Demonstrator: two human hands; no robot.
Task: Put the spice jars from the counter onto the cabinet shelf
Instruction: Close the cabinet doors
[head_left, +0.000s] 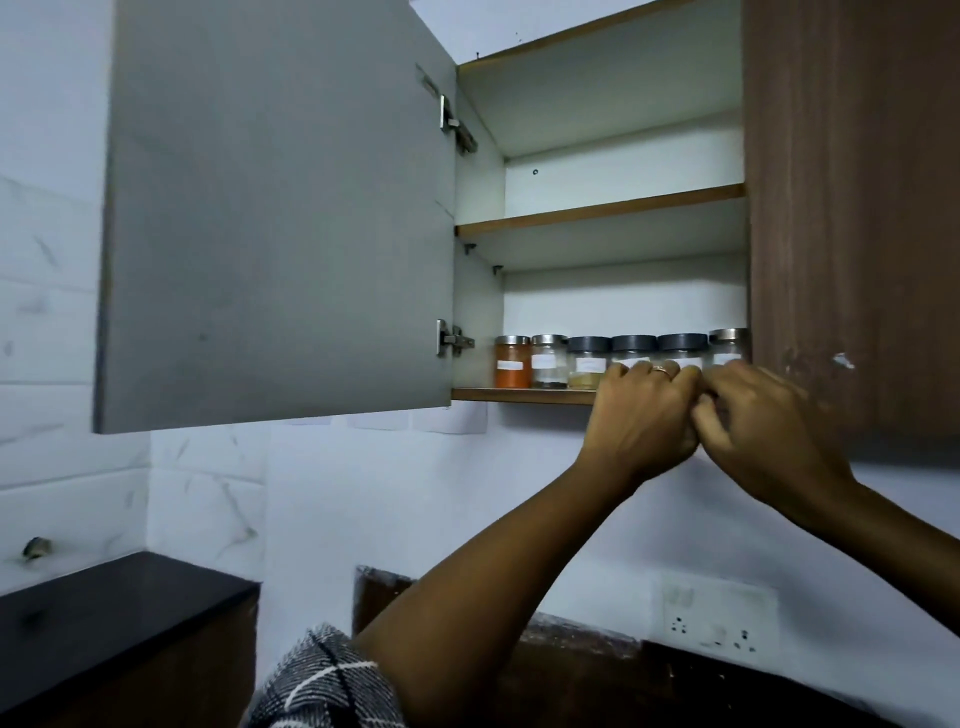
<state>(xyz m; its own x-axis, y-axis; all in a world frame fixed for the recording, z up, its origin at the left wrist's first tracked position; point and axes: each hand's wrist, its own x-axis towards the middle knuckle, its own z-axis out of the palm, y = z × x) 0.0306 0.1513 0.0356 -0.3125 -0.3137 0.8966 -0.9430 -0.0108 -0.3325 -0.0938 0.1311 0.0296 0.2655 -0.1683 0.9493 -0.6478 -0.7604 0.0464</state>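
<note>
Up at the cabinet shelf (524, 396), six spice jars (589, 361) stand in a row. My left hand (641, 421) and right hand (769, 426) meet before them, fingers curled; whether either grips a jar, I cannot tell.

Head camera looks up, close, at the open cabinet (597, 208)

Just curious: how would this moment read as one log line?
six jars on bottom shelf | both hands at shelf edge | door open
</note>
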